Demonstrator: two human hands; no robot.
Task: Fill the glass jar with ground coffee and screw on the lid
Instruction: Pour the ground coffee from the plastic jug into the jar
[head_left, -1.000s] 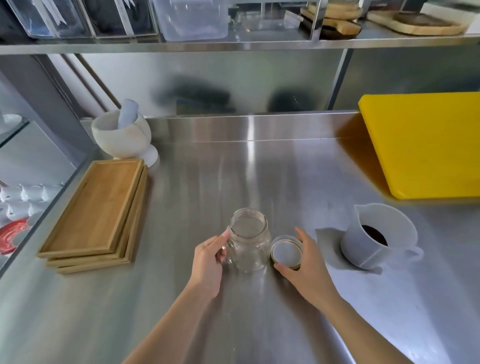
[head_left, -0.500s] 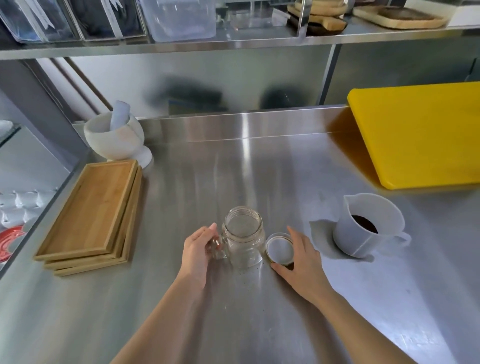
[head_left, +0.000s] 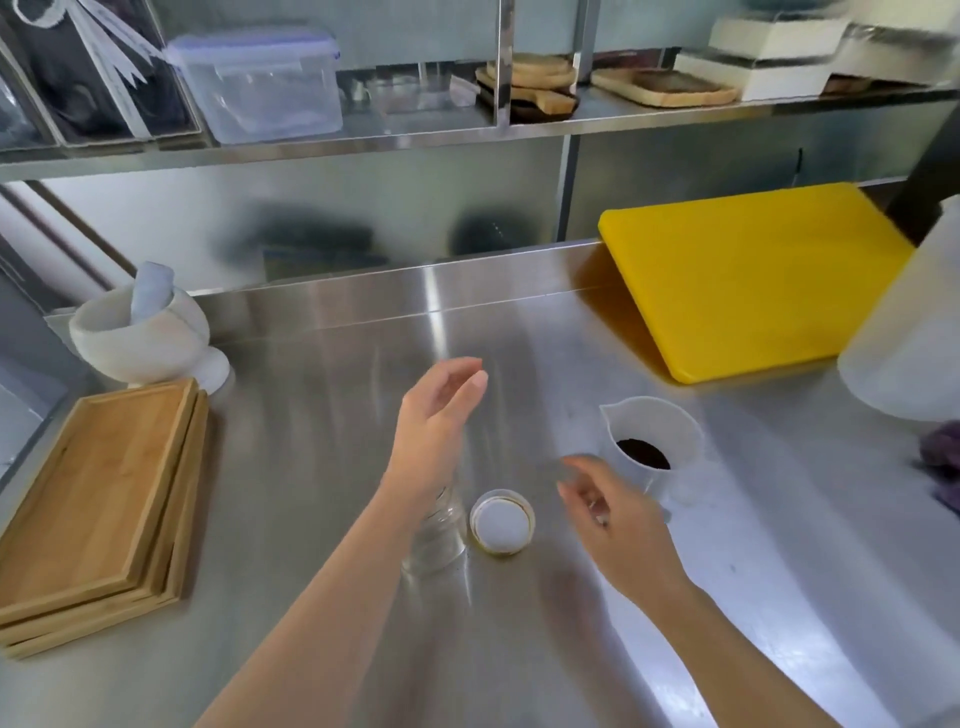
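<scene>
1. Two hands are raised and both hold nothing: the left hand (head_left: 436, 421) hangs with its fingers spread loosely above the jar (head_left: 435, 538), and the right hand (head_left: 610, 512) is loose-fingered just beside the pitcher (head_left: 652, 447), not touching it as far as I can tell.
2. Risk: the left forearm crosses right over the jar and hides its mouth. A drop of that arm could tip the jar, which stands free with nobody steadying it.
3. Risk: the lid (head_left: 502, 521) lies just beside the jar, toward the pitcher. Coffee (head_left: 642, 453) poured carelessly from the spout could land on the lid or the worktop (head_left: 322, 415).
4. Risk: motion blur on the right hand suggests speed; a quick grab could slosh grounds out of the pitcher.
5. Jar: clear glass, upright near the worktop's front middle, and it looks empty where its lower body shows.
6. Pitcher: white, spouted, holding a dark heap of coffee at the bottom, set toward the right edge.
7. Lid: inner side up, nothing on it.
8. Mortar (head_left: 137, 338) at the back left corner holds a pestle.
</scene>
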